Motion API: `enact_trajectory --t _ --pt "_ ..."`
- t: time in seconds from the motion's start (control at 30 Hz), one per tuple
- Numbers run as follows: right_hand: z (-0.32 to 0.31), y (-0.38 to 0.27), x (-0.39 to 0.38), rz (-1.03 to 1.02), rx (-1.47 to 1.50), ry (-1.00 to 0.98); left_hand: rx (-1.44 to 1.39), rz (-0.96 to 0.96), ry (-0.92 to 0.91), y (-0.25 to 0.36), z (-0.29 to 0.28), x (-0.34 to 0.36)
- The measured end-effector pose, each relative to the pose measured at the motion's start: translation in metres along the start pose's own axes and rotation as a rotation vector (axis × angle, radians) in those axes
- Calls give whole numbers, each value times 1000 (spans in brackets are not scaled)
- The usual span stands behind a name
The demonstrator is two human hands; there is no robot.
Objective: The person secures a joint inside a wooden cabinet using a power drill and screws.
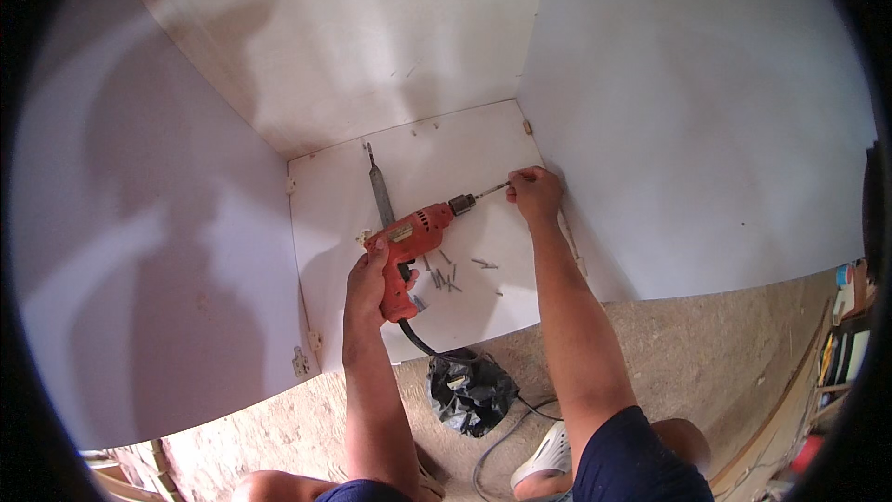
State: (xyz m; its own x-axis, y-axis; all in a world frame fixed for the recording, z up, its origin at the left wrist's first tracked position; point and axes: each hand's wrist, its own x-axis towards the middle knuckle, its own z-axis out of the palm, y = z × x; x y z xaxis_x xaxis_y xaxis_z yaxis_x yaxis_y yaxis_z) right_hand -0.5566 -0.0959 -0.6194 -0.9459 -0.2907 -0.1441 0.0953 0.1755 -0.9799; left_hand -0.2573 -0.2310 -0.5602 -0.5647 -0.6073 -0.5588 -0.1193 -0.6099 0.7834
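Thumb and fingers of the right hand (535,193) are drawn together in a tight pinch, right at the far end of the long bit (491,191); whether a screw sits between those fingertips, I cannot tell. Across to the left hand (366,284): fingers wrapped round the handle of the red corded drill (409,237), thumb laid up along the rear of its body, a fingertip showing near the trigger; pressed or not, no telling. The drill is tipped, its chuck (462,204) aimed up and to the right, straight at the other hand, over the middle of the white base panel (488,307). Now the arms: the left forearm (376,400) comes up almost straight from the lower edge, while the right forearm (581,330) reaches farther, slanting up and leftward out of a dark blue sleeve (641,460). Just below the drill, loose screws (443,279) are scattered on the panel; beyond it lies a slim tool with a flat grey handle (380,193). Pale panels stand left, right and behind. The black cord (415,338) drops from the grip toward a crumpled black plastic bag (469,400) on the floor, near a white clog (552,451).
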Motion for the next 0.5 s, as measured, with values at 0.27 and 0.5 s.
enact_trajectory --t 0.27,0.5 --pt "4 2 -6 -36 -76 -76 -75 30 2 -9 -8 9" --pt "9 13 -2 -100 -77 20 -2 28 28 0 6 5"
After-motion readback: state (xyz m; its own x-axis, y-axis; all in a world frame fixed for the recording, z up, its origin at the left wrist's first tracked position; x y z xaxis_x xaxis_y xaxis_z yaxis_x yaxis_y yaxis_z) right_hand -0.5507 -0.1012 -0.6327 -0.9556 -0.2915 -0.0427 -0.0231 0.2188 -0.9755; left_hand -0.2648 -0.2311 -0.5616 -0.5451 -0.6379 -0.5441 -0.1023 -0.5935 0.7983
